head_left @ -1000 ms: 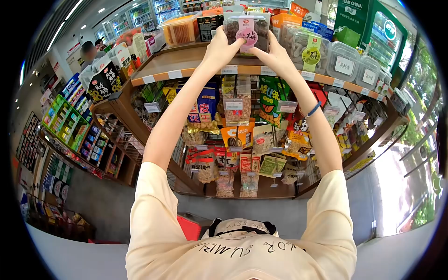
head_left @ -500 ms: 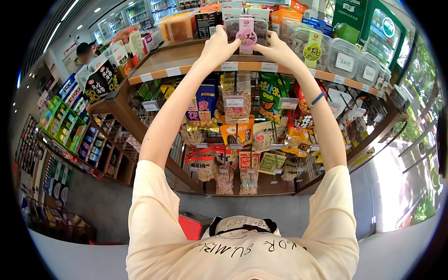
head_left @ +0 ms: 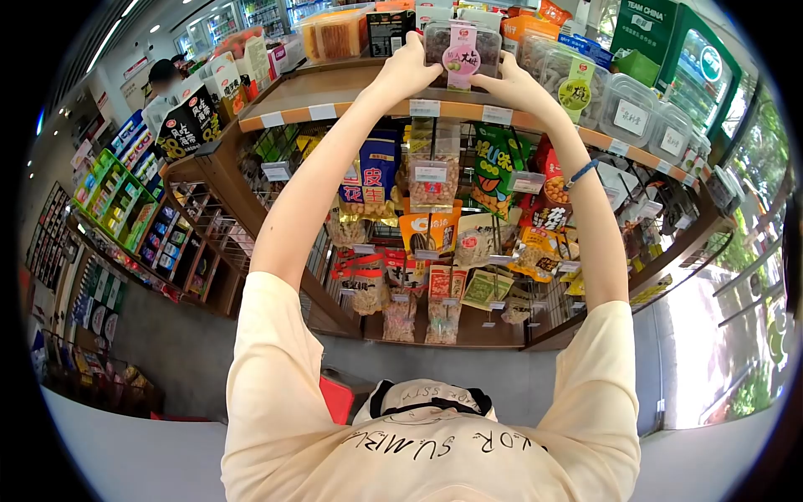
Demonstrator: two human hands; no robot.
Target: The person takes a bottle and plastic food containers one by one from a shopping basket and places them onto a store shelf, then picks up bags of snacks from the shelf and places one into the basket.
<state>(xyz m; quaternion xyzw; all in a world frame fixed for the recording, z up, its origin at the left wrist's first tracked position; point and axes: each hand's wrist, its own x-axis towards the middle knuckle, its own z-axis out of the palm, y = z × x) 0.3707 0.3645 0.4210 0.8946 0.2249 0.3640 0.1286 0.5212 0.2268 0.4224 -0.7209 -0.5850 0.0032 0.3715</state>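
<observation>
A clear plastic box of dark dried fruit with a pink label (head_left: 461, 57) stands upright on the top wooden shelf (head_left: 351, 88). On its left side my left hand (head_left: 409, 69) grips it, the thumb on the front near the label. My right hand (head_left: 516, 86) holds the opposite side, its thumb also at the front. Fingers behind the box are partly hidden. Just right of my right hand is a box with a green label (head_left: 575, 88). Left of the box stand a black package (head_left: 391, 33) and a tub of orange-brown food (head_left: 335, 37).
Snack bags (head_left: 368, 180) hang below the shelf edge. Clear tubs with white labels (head_left: 629, 113) line its right end. Black boxes (head_left: 189, 125) stand at the left, near a person (head_left: 162, 88). A red object (head_left: 336, 400) is low beside my shirt.
The view has shifted slightly, so the shelf and box appear a little to the right. Both hands remain on the sides of the box.
</observation>
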